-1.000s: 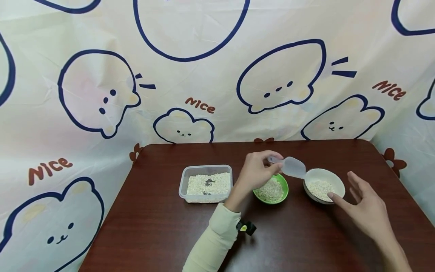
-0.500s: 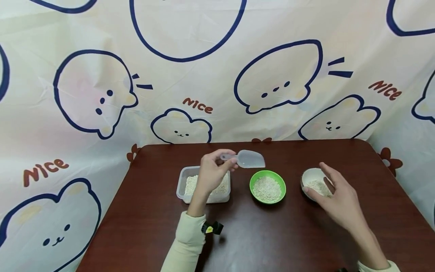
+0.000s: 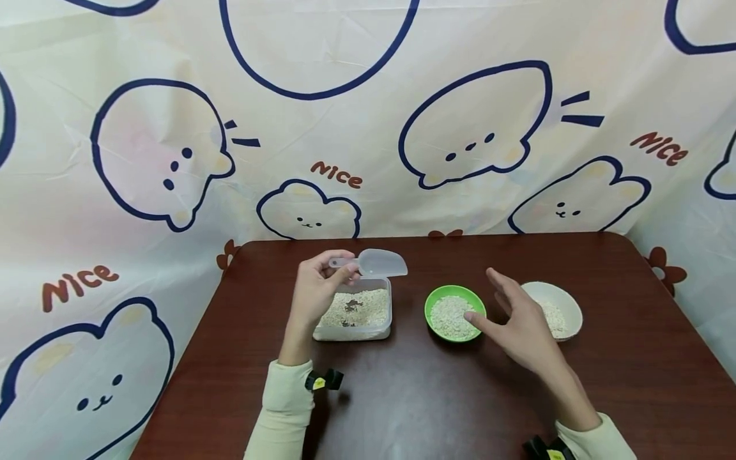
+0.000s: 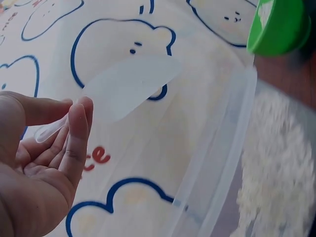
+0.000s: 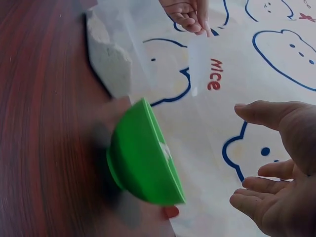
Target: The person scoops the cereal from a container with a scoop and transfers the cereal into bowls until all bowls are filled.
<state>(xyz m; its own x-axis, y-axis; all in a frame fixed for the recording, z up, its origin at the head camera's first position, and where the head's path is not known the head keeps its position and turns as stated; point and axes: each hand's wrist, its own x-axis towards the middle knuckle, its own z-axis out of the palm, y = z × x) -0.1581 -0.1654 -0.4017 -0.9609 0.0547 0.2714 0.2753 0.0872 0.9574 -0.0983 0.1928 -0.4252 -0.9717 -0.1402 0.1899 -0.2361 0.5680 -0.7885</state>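
My left hand [image 3: 316, 281] pinches the handle of a translucent plastic scoop [image 3: 382, 262] between thumb and fingers, above the back of a clear plastic container [image 3: 388, 319]. In the left wrist view the scoop [image 4: 131, 86] looks bare. Pale oat-like flakes [image 3: 368, 308] fill much of the container, with dark gaps in the middle. My right hand [image 3: 526, 326] holds nothing, thumb and fingers spread, beside a green bowl [image 3: 430, 314] of the same flakes. Its thumb overlaps the bowl's right rim in the head view. Behind that hand stands a white bowl [image 3: 566, 300], also with flakes, partly hidden.
The dark wooden table [image 3: 402, 409] carries the container and both bowls in a row. A cloth [image 3: 345, 128] with cartoon bears hangs behind the table's far edge. Each wrist wears a small black camera mount, such as the left mount [image 3: 324, 380].
My left hand has carried the scoop leftward from beside the white bowl, past the green bowl, to the container. My right hand has moved left from the white bowl to the green one.
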